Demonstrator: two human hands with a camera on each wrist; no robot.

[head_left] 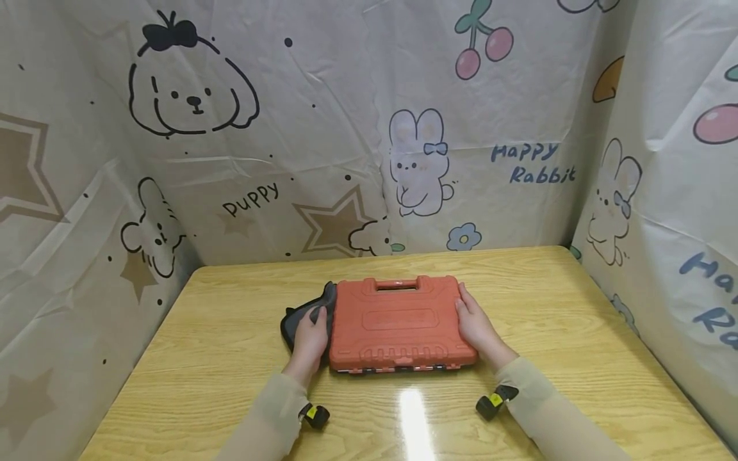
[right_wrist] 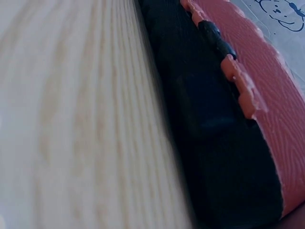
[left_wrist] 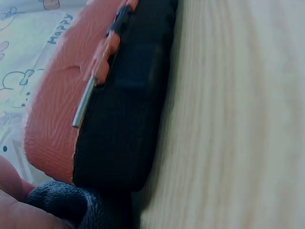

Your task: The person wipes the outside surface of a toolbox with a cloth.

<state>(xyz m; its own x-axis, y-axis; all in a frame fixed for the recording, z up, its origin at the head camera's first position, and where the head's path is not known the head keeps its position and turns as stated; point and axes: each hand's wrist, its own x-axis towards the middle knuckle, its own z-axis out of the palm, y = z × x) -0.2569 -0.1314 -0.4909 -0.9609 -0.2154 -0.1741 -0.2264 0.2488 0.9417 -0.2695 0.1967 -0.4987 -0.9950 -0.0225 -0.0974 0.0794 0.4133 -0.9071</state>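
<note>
A red case (head_left: 400, 320) with a black lower half (left_wrist: 126, 129) lies flat on the table, carry handle away from me and hinged edge near me. At its left end my left hand (head_left: 309, 339) pinches a dark grey, fuzzy cloth item with black edging (head_left: 293, 320); its exact kind is unclear. The left wrist view shows the fuzzy cloth (left_wrist: 62, 202) between thumb and fingers, against the case's corner. My right hand (head_left: 477, 323) rests along the case's right end, fingers extended on the side and thumb at the top edge. In the right wrist view its fingers are mostly hidden.
The wooden table (head_left: 207, 358) reaches on both sides of the case. Patterned cloth walls (head_left: 323, 128) stand behind and at both sides. A small black camera (head_left: 316, 416) sits on the left wrist, another black camera (head_left: 489, 407) on the right.
</note>
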